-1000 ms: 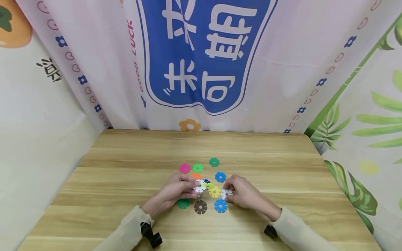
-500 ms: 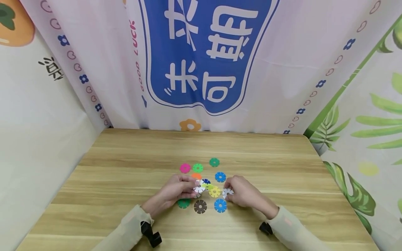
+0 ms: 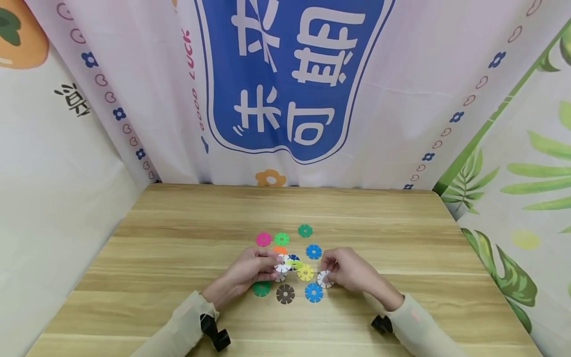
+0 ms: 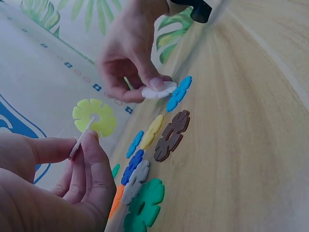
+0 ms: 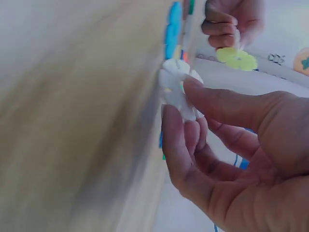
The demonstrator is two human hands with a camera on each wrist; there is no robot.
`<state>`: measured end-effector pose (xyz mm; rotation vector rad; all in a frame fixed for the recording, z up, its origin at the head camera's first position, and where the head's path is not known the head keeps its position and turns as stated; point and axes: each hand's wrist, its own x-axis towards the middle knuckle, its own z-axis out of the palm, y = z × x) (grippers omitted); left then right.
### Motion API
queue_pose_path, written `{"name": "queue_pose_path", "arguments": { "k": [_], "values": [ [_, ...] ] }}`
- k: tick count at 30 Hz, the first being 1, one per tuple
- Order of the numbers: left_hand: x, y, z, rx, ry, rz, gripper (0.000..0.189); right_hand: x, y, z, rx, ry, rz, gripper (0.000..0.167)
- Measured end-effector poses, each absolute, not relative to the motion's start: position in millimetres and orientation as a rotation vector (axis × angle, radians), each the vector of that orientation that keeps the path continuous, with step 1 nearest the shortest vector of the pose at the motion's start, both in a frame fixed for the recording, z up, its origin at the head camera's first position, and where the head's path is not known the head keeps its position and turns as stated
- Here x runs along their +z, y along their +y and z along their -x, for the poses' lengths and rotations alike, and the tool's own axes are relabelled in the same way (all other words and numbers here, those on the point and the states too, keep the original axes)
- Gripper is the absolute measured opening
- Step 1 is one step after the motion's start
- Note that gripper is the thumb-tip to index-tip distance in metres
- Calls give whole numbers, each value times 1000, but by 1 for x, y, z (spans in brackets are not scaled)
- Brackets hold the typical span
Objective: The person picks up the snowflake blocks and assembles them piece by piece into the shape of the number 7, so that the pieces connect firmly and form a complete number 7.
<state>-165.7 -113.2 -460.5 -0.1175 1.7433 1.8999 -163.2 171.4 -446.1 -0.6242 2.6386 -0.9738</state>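
In the head view my left hand point(image 3: 250, 271) pinches a white notched plastic disc point(image 3: 283, 268) by its edge. A yellow-green disc point(image 4: 83, 112) is slotted crosswise into it, as the left wrist view shows. Opposite, my right hand point(image 3: 352, 270) holds a second white notched disc point(image 5: 173, 94) between thumb and fingers, close over the table and beside a blue disc point(image 3: 314, 299). A yellow disc point(image 3: 305, 278) lies between the two hands. Beneath the left fingers, a grey disc point(image 4: 136, 180) and a dark blue disc point(image 4: 130, 169) are partly hidden in the head view.
On the wooden table point(image 3: 178, 223) lie pink point(image 3: 263, 244), light green point(image 3: 281, 244), green point(image 3: 305, 236), orange point(image 3: 280, 249) and brown discs point(image 3: 279, 294). Another blue disc point(image 3: 314, 257) and a green disc point(image 3: 261, 289) lie nearby. A printed curtain point(image 3: 401, 99) hangs behind.
My right hand has shifted slightly to the right, and the white disc in it has turned and moved right and a little nearer. The left hand stays almost still with its joined discs.
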Motion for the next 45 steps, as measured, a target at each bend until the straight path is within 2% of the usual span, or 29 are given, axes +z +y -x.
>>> {"name": "queue_pose_path", "arguments": {
  "k": [6,11,16,19,33,45],
  "values": [
    [-460,-114,167,1904,1733,119,16,-443,176,165,-1129,2575,639,16],
    [-460,-114,166,1900,1728,112,16,-445,179,165,-1402,2413,478,6],
    [-460,-115,167,1915,1725,104,16,-444,179,166,-1706,2134,236,33],
    [-460,-115,168,1922,1730,110,18,-442,177,167,-1800,2034,152,40],
    [-462,-113,166,1955,1665,81,23,-450,162,165,-1968,1851,24,30],
    [-463,-105,162,2002,1667,50,13,-453,158,162,-2004,1750,-68,16]
  ]
}}
